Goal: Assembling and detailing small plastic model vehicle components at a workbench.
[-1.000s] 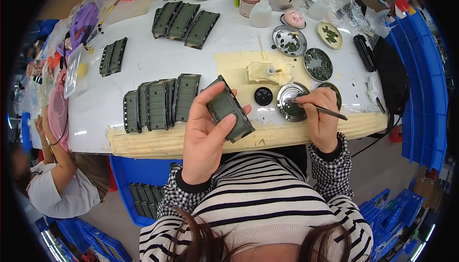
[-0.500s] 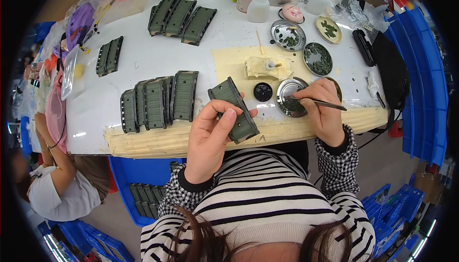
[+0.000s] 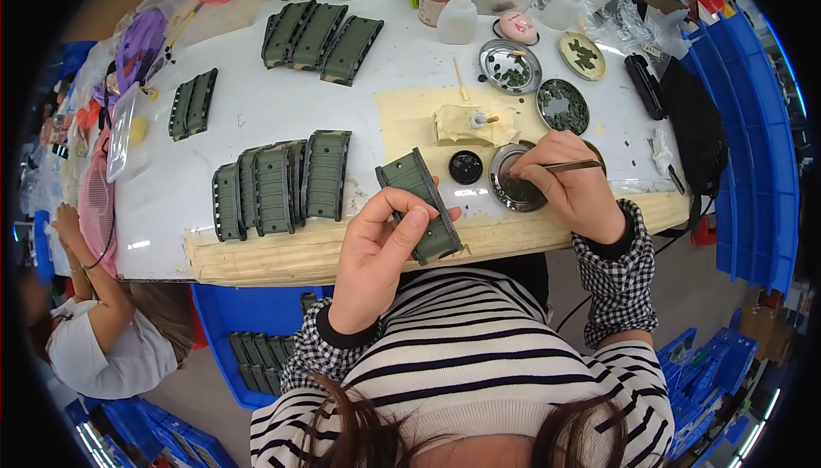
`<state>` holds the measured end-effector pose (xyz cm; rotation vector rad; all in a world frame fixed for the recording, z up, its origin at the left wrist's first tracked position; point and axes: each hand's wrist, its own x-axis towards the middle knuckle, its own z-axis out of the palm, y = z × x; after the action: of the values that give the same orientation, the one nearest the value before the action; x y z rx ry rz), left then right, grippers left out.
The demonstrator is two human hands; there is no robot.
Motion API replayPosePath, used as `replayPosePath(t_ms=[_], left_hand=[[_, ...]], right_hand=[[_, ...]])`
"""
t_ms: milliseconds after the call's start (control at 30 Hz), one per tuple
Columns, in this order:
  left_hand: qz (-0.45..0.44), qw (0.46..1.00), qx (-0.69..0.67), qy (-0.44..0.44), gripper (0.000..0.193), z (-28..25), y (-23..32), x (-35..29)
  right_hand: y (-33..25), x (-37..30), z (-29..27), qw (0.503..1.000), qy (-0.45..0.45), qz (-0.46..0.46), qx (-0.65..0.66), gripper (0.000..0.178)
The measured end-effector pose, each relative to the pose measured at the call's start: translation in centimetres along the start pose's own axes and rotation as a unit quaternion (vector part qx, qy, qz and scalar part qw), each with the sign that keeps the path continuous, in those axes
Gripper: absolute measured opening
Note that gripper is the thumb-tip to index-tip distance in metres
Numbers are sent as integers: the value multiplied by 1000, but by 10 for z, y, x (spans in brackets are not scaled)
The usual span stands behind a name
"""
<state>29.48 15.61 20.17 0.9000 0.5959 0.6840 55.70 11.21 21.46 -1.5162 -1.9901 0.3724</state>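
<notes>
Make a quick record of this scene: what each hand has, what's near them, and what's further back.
Left hand: holding a green panel, tilted
Right hand: holding a thin dark tool over a metal dish
Near the dish: small black pot
Left side: overlapping green panels
Further back: white bottle, pink jar

One view, off my head: left fisheye of a side-by-side pair, looking steeply down, upright, unmirrored. My striped top close under the lens, filling six o'clock. Left hand just off centre, toward half past seven; right hand farther out, between two and three. Bench runs up toward twelve. Wide sweep: another person at eight, blue racks near three, edges bowing.
</notes>
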Motion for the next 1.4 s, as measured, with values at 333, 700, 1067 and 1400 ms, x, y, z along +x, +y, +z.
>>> replayPosePath(t_ms=[333, 700, 1067, 1400], left_hand=[[2, 992, 125, -14, 20, 6, 5, 9], [-45, 994, -88, -44, 27, 1, 5, 9], [-80, 978, -182, -68, 26, 3, 10, 8], [-73, 981, -159, -78, 26, -7, 0, 10]], right_hand=[[-64, 24, 8, 980, 73, -51, 178, 9], [-67, 22, 27, 953, 81, -15, 290, 18], [-70, 23, 31, 953, 66, 2, 296, 20], [-68, 21, 35, 960, 79, -16, 266, 22]])
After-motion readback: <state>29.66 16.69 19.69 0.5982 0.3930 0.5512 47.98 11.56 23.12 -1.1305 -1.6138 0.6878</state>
